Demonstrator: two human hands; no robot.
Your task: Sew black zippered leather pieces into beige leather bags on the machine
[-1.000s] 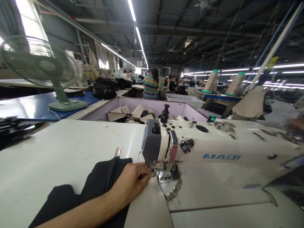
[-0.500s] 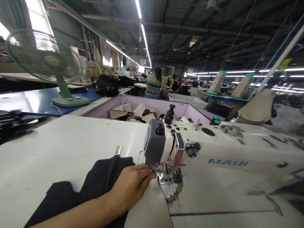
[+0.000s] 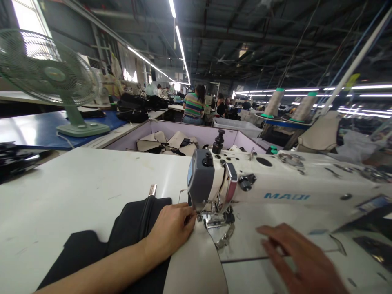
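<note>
My left hand (image 3: pixel 174 226) is at the left side of the sewing machine's presser foot (image 3: pixel 215 220), fingers bent together on the edge of a fabric piece. That piece shows a beige side (image 3: pixel 194 265) curving toward me and a black side (image 3: pixel 125 228) spread to the left beneath my forearm. A small metal zipper end (image 3: pixel 152 190) sticks out from its top. The fingertips are partly hidden by the sewing machine head (image 3: pixel 200 179). My right hand (image 3: pixel 298 257), slightly blurred, hovers right of the needle area over the machine bed, fingers apart and holding nothing.
Behind the white table (image 3: pixel 76 179) stands a pinkish-walled bin (image 3: pixel 211 132) with several beige and black pieces. A green fan (image 3: pixel 73 110) is on a blue surface at left. Thread cones (image 3: pixel 274 103) stand at right. A person in a striped top (image 3: pixel 194 104) is farther back.
My right hand has come into view at the lower right. My left hand stays beside the presser foot with the fabric. The view has shifted slightly.
</note>
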